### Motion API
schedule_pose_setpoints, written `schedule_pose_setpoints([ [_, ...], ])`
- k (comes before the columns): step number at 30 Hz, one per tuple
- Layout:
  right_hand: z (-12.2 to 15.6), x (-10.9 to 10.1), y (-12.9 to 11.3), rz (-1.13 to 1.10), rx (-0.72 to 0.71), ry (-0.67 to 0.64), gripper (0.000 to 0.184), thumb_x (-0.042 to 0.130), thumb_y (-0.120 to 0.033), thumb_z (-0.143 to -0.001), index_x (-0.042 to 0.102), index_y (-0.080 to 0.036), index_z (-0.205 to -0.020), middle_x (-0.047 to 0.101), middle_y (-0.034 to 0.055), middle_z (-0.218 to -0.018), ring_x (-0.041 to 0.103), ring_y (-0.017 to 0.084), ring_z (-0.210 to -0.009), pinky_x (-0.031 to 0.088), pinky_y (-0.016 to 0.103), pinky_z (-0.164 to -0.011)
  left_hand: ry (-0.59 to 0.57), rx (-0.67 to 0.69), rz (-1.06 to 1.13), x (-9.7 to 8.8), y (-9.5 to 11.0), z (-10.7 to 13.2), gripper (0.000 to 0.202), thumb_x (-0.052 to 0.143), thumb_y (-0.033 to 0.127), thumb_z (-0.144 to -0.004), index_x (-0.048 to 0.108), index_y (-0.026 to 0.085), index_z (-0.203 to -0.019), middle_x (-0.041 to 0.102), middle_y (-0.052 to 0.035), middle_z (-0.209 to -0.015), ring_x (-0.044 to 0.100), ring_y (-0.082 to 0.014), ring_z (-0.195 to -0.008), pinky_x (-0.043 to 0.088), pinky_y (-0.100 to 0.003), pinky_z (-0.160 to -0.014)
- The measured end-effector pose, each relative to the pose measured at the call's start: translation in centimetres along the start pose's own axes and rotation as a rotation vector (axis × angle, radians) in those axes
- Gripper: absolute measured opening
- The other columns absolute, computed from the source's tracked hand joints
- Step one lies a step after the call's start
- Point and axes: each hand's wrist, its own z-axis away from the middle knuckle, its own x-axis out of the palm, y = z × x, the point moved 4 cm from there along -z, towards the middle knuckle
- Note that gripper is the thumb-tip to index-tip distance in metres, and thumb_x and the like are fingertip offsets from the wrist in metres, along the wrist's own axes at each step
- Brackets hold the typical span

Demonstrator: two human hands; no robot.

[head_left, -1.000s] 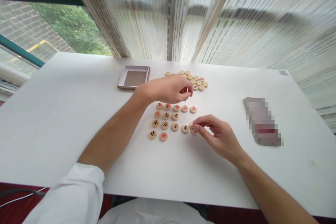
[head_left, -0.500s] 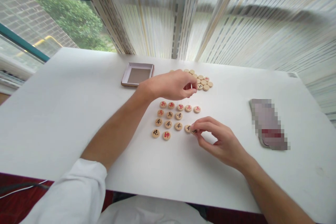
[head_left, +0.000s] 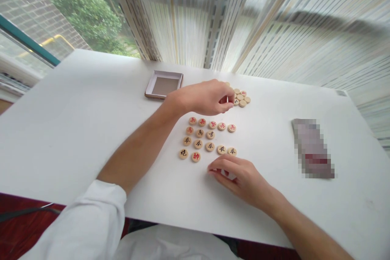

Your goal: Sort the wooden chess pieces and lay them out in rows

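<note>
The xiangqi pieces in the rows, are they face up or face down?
Face up: the xiangqi pieces in the rows lie flat, with their red and black characters showing on top.

Okay so the white table (head_left: 76, 130) in front of me has a shallow cardboard box lid (head_left: 163, 86) up around 11 o'clock, white walls, brownish inside. Around 3 o'clock there's a flat packet (head_left: 312, 148), pixelated so I can't read it, with a red band near one end. Past the table at 12, a striped sheer curtain (head_left: 231, 20) hangs. At 10, the window shows a leafy tree (head_left: 82, 16), a brick wall (head_left: 27, 12) and a yellow railing (head_left: 57, 38) past a teal frame (head_left: 27, 40). Down at 8, a dark cable (head_left: 27, 212) crosses a dark red surface (head_left: 18, 231).
</note>
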Motion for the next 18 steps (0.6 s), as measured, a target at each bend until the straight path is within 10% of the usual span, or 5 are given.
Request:
schedule_pose_setpoints([
  [18,0.14,-0.1,0.95,0.261,0.077,0.026,0.013,0.055,-0.027,-0.1,0.061,-0.02,-0.09,0.058,0.0028,-0.083,0.055,0.013,-0.069,0.044,0.025,-0.065,0.017,-0.012,-0.003,-0.46,-0.29,0.28,0.026,0.054,0.032,-0.091,0.072,0.017,-0.104,0.074,-0.0053,-0.09,0.065,-0.0155,-0.077,0.04,-0.027,-0.067],
])
